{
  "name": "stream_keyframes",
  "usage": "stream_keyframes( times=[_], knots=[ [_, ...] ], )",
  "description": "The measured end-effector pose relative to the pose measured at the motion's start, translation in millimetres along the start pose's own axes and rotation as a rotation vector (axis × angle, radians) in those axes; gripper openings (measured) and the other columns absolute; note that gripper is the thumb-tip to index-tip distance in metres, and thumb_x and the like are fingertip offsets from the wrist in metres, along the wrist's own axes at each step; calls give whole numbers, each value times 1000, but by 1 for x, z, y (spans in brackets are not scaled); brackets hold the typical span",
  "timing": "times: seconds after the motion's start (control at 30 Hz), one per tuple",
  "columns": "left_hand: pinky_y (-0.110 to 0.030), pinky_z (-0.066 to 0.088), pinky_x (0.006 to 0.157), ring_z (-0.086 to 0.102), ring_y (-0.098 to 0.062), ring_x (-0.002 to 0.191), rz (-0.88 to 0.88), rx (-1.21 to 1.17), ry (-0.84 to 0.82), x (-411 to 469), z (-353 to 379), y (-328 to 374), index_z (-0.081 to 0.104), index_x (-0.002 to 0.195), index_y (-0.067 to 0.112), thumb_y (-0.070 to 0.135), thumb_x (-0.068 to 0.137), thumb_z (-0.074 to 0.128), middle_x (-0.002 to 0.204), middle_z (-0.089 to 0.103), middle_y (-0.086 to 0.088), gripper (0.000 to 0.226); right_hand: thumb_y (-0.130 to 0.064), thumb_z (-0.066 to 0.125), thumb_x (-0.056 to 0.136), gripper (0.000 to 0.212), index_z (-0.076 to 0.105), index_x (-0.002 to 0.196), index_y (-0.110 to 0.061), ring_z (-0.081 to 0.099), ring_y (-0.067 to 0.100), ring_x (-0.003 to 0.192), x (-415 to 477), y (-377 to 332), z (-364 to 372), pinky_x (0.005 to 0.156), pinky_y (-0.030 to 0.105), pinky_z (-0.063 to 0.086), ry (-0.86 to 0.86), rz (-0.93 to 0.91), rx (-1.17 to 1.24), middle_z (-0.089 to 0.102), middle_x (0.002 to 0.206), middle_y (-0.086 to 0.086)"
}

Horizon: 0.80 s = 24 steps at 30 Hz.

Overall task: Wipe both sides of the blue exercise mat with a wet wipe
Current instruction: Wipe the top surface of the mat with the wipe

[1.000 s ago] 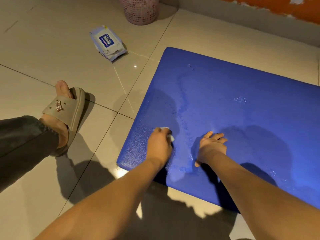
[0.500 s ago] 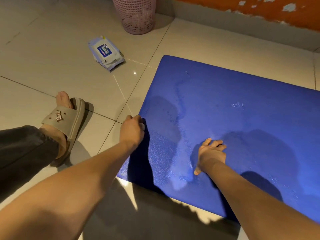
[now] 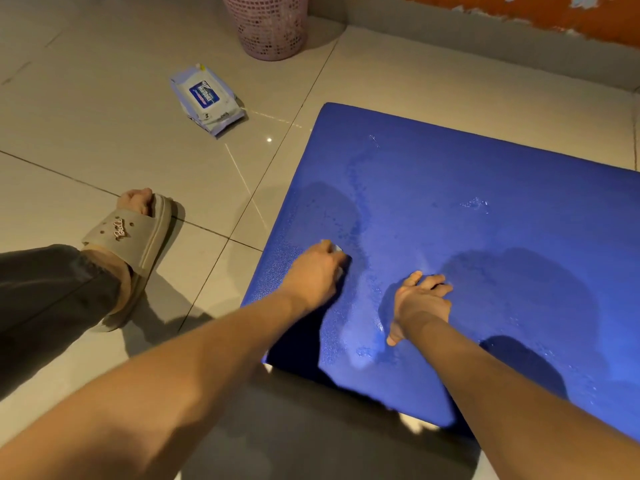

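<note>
Left hand [image 3: 317, 271] back inward on mat [image 3: 485, 181], grip grasping wet wipe [image 3: 337, 249], right hand [image 3: 424, 301] released, flat, unmoved

Blue mat [image 3: 485, 237] flat on tiled floor, wet streaks (left part); white wipe [image 3: 337, 249] pressed on it.

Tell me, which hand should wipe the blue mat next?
Probably the left hand: it grips the wet wipe, pressed on the blue mat near its left edge. The right hand holds no wipe; it rests on the mat, likely steadying it.
</note>
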<state>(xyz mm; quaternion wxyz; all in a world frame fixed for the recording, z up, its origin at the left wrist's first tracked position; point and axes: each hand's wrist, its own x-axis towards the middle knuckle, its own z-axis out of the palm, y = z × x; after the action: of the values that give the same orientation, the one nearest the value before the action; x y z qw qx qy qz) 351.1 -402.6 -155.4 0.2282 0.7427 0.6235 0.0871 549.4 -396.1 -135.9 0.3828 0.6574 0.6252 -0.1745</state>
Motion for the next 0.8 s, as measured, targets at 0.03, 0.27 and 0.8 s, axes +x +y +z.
stream_keyframes(
  times=[0.03,0.27,0.8],
  knots=[
    [-41,51,77,59,-34,92,-58,8,22,5,-9,-15,67,102,13,11,89,56,109,58,-13,17,-58,91,59,154,-12,154,5,12,60,144,0,0,0,105,51,46,3,1,2,0,153,45],
    [-33,43,68,61,-28,76,-509,-116,221,24,-32,-61,61,97,16,14,92,48,89,64,-8,14,-59,91,57,154,-11,155,4,15,60,143,-1,2,2,103,48,48,23,-14,-9,2,153,44],
    [-45,49,72,60,-41,88,-282,123,135,42,-36,-50,64,106,10,15,91,59,107,57,-17,17,-59,90,58,153,-10,155,5,15,61,142,-1,3,2,101,49,47,32,-31,4,2,153,45]
  ],
)
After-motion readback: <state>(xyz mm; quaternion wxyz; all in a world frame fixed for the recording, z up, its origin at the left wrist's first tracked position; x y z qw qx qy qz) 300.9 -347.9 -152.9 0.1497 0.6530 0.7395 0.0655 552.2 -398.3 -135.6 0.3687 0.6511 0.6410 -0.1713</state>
